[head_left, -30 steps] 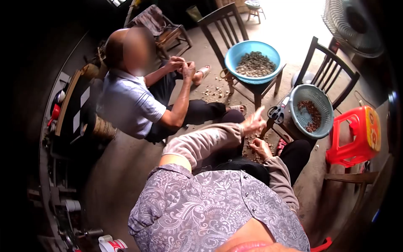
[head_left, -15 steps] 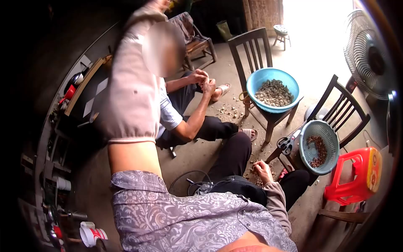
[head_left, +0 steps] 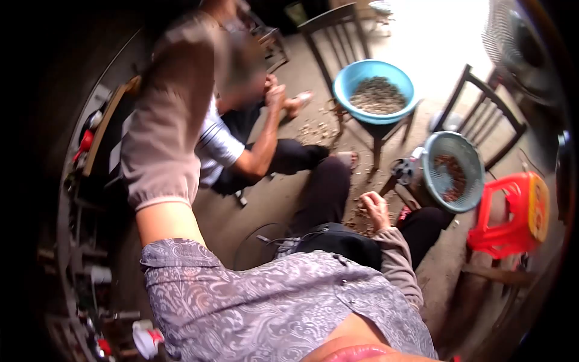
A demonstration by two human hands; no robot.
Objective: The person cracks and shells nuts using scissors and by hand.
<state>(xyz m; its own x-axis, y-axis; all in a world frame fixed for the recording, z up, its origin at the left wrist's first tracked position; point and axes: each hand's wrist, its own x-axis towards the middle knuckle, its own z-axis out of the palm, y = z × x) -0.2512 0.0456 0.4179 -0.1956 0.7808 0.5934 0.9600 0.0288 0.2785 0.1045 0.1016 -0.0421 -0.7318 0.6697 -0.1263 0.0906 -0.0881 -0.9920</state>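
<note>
My left arm is raised in a pinkish-beige sleeve, stretching up the left of the view. My left hand [head_left: 221, 8] is blurred and partly cut off at the top edge, so its fingers do not show clearly. Low over my lap, my right hand [head_left: 377, 211] has its fingers curled together; whatever they may hold is too small to make out. Scraps like shells [head_left: 360, 221] lie on the floor just beyond it. Right of that hand, a grey-blue plastic basket [head_left: 432, 175] with reddish-brown kernels sits on a chair, with scissors [head_left: 403, 171] beside it.
A bright blue basket [head_left: 347, 90] of pale nuts stands on another dark chair [head_left: 329, 36]. To the left sits a person with both hands [head_left: 274, 90] together. A red plastic stool [head_left: 503, 211] and a fan [head_left: 512, 42] are at the right. Kitchen things line the left.
The view has tilted, and the chairs, baskets and person appear higher in it. My raised left arm has shifted left. My right hand keeps its curled pose over my lap.
</note>
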